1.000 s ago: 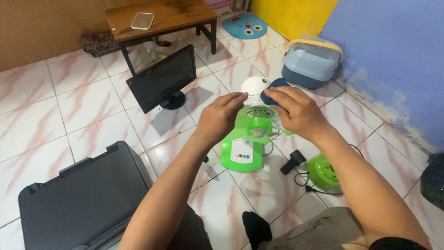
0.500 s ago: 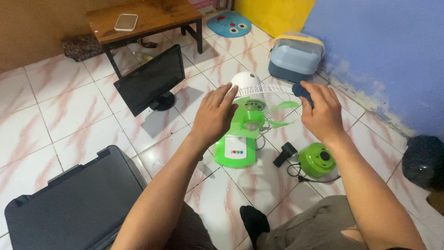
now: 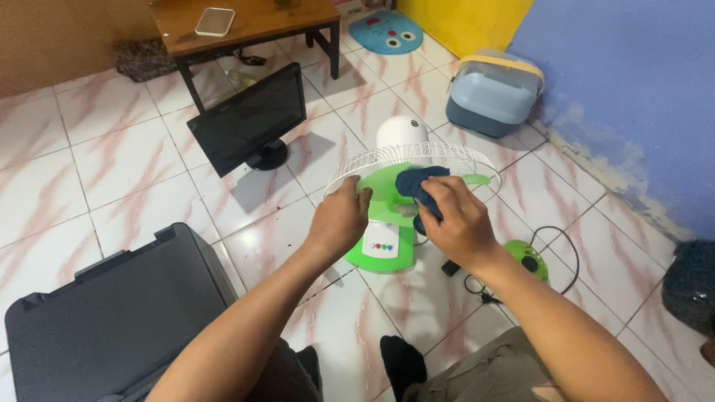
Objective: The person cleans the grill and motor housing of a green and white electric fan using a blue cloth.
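Risk: fan [image 3: 387, 223] stands on the floor tiles near the monitor [image 3: 249, 123], tilted back, steadied by one grip only; a hard wipe could tip it or bend the green blade [image 3: 380, 195]. Left hand [image 3: 339, 219] curled tight on the blade edge inside the wire guard [image 3: 413, 158]. Right hand [image 3: 458, 219] clamped on a dark blue cloth [image 3: 418, 186], pressed to the hub.

Your left hand [image 3: 341, 218] grips the rim of the white wire grille [image 3: 417, 160] of a green fan [image 3: 387, 223] standing on the tiled floor [image 3: 112, 171]. Your right hand [image 3: 456, 216] presses a dark blue cloth [image 3: 417, 186] onto a green blade. A black monitor [image 3: 249, 119] stands beyond, a black case [image 3: 112, 313] lies at your left, and a cable [image 3: 555, 257] curls to the right.
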